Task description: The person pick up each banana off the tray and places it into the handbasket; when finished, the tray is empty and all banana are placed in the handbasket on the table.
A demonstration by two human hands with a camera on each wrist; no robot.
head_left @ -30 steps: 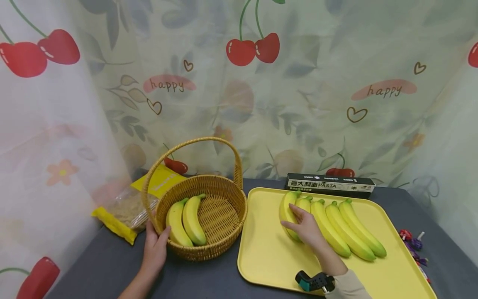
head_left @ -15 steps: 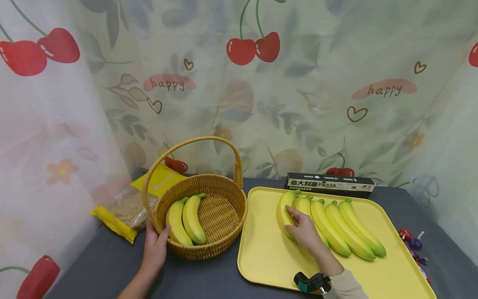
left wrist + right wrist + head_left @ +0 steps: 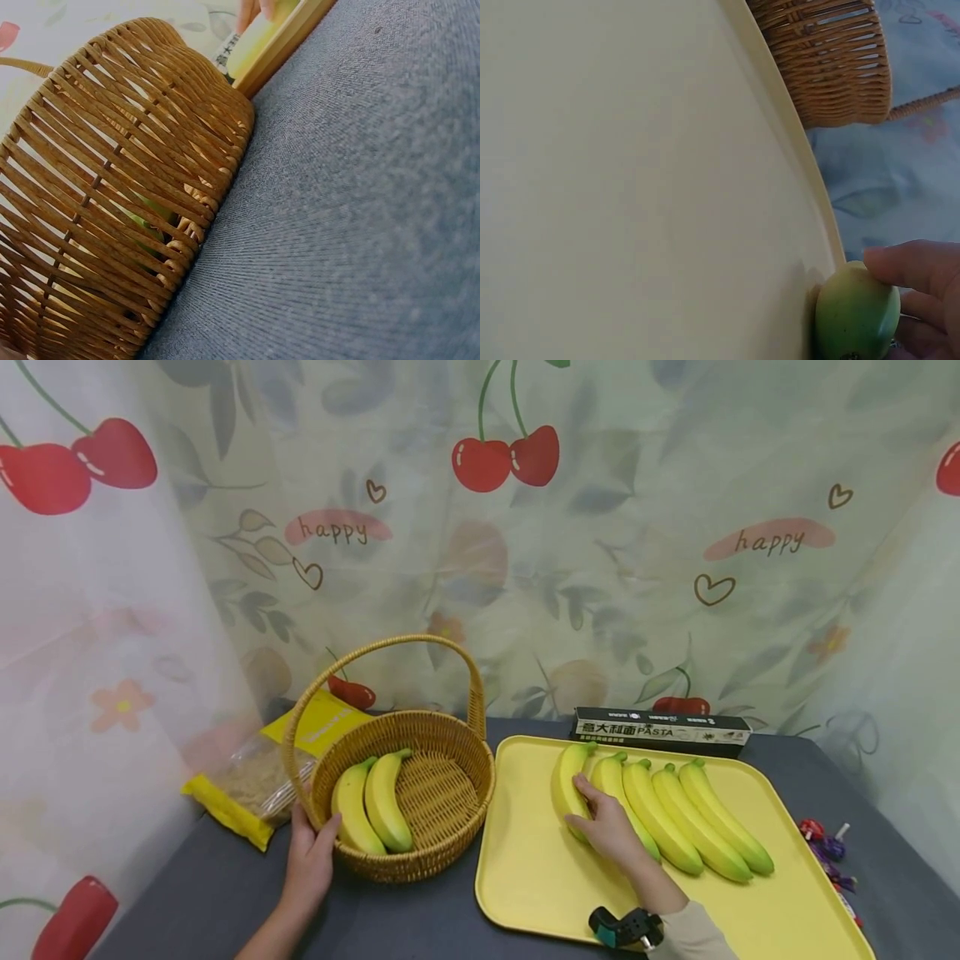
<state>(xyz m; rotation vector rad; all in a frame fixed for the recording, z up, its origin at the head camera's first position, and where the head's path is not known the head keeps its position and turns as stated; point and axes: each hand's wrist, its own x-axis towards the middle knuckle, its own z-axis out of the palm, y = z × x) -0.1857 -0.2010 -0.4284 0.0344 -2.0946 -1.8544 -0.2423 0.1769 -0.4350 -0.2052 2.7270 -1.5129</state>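
Observation:
In the head view, my left hand holds the near left side of a wicker basket, its thumb over the rim. Two bananas lie side by side inside. My right hand pinches the leftmost banana on a yellow tray, thumb and fingers on either side. Several other bananas lie in a row to its right. The right wrist view shows the held banana's green tip beside my thumb. The basket's woven wall fills much of the left wrist view.
Behind the tray lies a black pasta box. A yellow-ended clear bag rests left of the basket. Several wrapped lollipops are along the tray's right edge. A patterned curtain surrounds the grey table.
My right hand has closed on the leftmost banana and shifted it slightly left, widening the gap to its neighbour. The left hand and basket have stayed put.

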